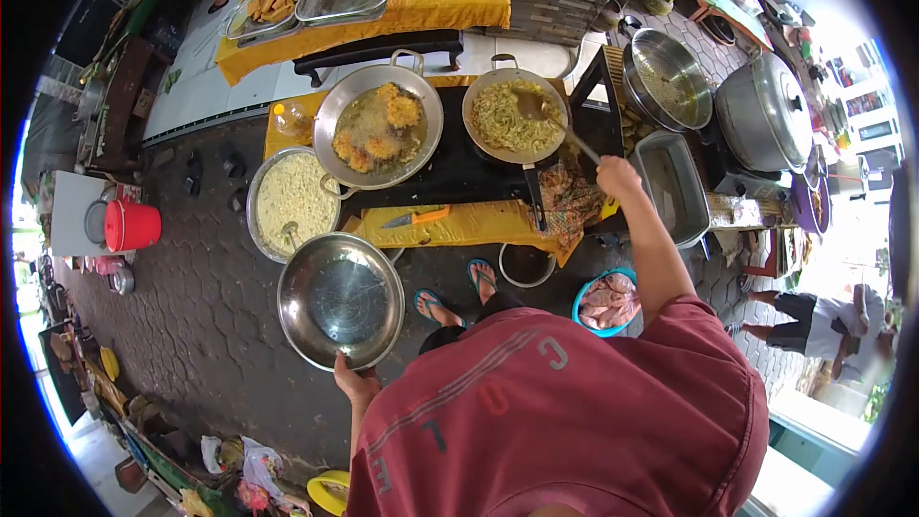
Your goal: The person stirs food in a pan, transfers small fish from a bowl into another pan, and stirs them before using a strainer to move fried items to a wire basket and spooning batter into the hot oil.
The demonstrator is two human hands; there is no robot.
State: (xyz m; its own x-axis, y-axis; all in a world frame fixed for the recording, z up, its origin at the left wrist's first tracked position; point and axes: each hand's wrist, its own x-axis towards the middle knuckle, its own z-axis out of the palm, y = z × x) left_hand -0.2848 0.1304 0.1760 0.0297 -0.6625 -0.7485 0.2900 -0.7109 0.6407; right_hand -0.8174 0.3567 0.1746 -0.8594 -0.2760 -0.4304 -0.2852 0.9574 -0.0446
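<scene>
My left hand [356, 385] grips the rim of a wide, shiny metal bowl [342, 302], which holds nothing I can see. My right hand [619, 179] is closed around the handle of a long spatula [578, 143]. The spatula's head rests in a frying pan [495, 127] of pale green, shredded-looking food. Left of that pan, a two-handled wok [330, 120] has orange-brown fritters [403, 109] frying in bubbling oil. Beside the wok, a basin of pale batter [295, 193] has a spoon in it.
A knife with an orange handle [431, 215] lies on the yellow cloth near the front edge. A patterned cloth [565, 196] sits by the pan's handle. Rightward are a rectangular tin [670, 182], a large lidded pot [766, 115] and a blue basin of raw meat [608, 303]. Another person stands far right.
</scene>
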